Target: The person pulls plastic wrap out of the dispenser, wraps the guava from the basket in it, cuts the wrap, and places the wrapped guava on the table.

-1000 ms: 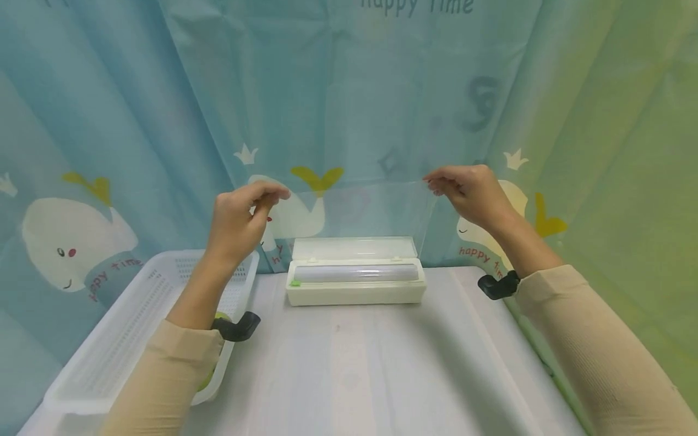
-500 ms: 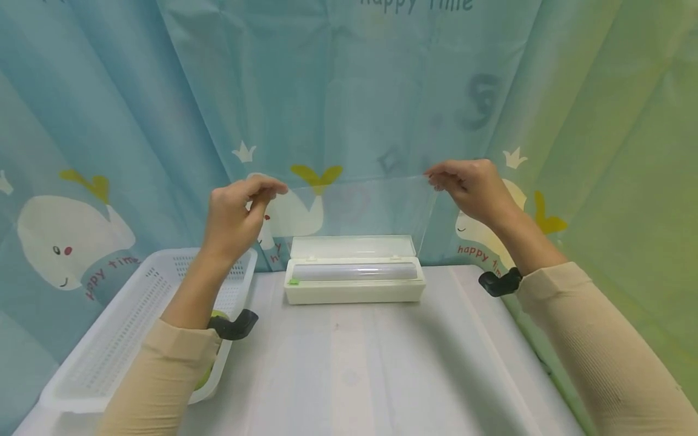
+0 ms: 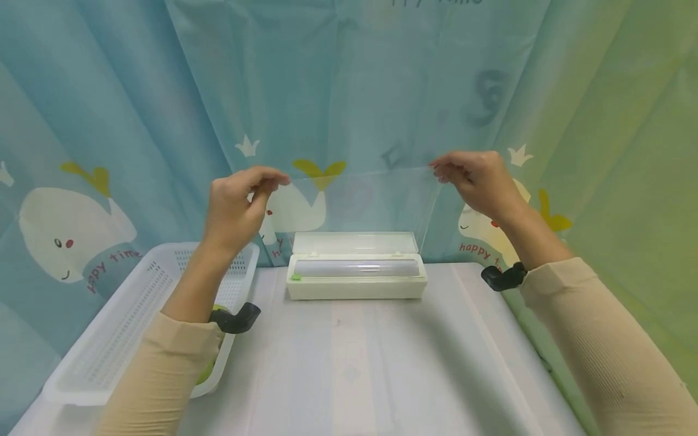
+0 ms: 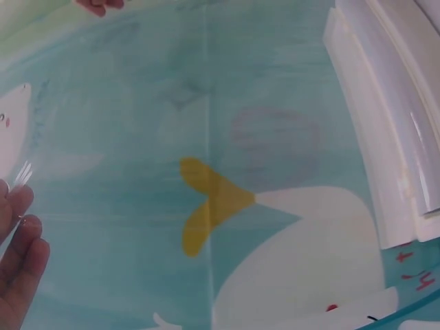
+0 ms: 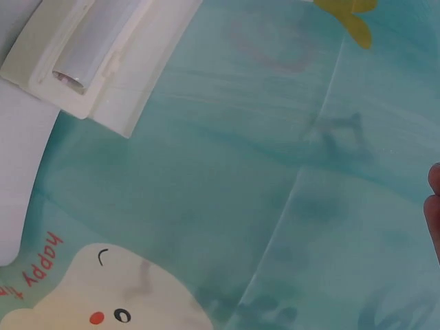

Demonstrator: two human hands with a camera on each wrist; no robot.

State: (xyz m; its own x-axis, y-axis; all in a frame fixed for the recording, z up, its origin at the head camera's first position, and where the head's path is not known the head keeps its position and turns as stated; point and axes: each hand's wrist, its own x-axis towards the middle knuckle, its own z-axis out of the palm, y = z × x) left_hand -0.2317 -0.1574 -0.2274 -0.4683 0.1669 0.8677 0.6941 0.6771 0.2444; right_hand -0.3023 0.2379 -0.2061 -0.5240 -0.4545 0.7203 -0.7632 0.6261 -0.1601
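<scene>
A clear sheet of plastic wrap (image 3: pixel 360 200) stretches upright between my two hands, rising from the roll (image 3: pixel 357 268) in a white dispenser box (image 3: pixel 357 289) whose lid (image 3: pixel 354 242) is tipped back. My left hand (image 3: pixel 237 203) pinches the upper left corner of the film between thumb and fingers. At the upper right corner my right hand (image 3: pixel 477 181) pinches it likewise, slightly higher. In the left wrist view the left fingertips (image 4: pixel 24 240) show creased film between them. Only the edge of the right fingertips (image 5: pixel 433 192) shows in the right wrist view.
A white plastic basket (image 3: pixel 125 327) stands at the left, with a green item (image 3: pixel 207 370) partly hidden behind my left forearm. Behind the white table (image 3: pixel 349 363) hangs a blue curtain (image 3: pixel 371 91) with whale prints. A green curtain (image 3: pixel 627 181) borders the right side.
Both hands have risen a little, still pinching the film, so the stretched sheet reaches higher above the box. The box and basket appear slightly higher as the head view shifts.
</scene>
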